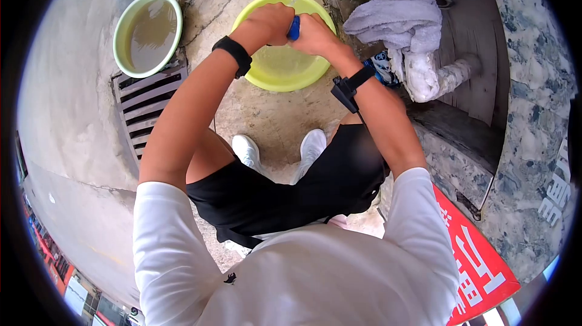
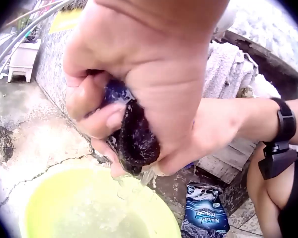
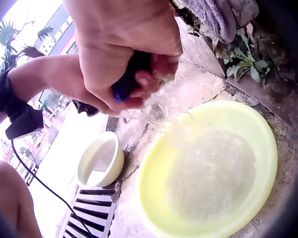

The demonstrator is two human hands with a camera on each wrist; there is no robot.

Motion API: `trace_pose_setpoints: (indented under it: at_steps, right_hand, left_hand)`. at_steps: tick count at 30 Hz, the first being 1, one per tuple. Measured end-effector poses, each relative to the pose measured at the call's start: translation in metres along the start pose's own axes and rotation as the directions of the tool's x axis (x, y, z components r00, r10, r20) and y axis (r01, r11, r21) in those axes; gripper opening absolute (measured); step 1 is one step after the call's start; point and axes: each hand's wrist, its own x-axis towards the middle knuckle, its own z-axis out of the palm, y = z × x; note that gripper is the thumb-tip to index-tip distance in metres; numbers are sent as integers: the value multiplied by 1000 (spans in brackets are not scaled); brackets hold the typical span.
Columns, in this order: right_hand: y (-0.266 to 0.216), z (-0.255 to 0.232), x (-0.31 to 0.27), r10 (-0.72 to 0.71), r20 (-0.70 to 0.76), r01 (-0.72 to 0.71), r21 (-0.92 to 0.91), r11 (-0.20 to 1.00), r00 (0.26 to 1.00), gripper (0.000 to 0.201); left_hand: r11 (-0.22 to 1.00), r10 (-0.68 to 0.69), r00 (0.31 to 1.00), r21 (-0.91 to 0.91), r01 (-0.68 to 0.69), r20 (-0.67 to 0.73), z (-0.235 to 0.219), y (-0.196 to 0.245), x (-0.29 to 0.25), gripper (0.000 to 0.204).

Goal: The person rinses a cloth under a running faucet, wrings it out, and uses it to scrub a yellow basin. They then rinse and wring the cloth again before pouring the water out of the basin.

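A wet, dark blue and black cloth (image 2: 139,139) is bunched and twisted between both hands. Fingers of the left hand (image 1: 271,23) curl tightly round one end of it. Close beside, the right hand (image 1: 313,36) grips the other end, leaving a short blue piece showing between the fists. Both hands are over a yellow basin (image 3: 154,186) holding cloudy water. Water streams from the cloth into it in the right wrist view. Most of the cloth is hidden inside the fists.
A pale green basin (image 1: 119,41) of murky water stands at the left, by a metal drain grate (image 1: 145,121). On the right, a grey towel (image 1: 394,20) hangs over a wrapped pipe (image 1: 451,76). A blue-and-black packet (image 2: 204,210) lies on the ground near the yellow basin.
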Motion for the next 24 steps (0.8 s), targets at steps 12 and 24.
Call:
trace_pose_setpoints:
  at_steps: [12,24]
  right_hand:
    - [-10,-2,-18,67,-166,17,459,888,984,67]
    - [-17,-5,-2,99,-307,233,863,449,947,41]
  left_hand:
    - [572,-247,938,-818,-62,-245,61,-47,0,71]
    - [166,-436,871,-972,-168,-225,31,-33,27,48]
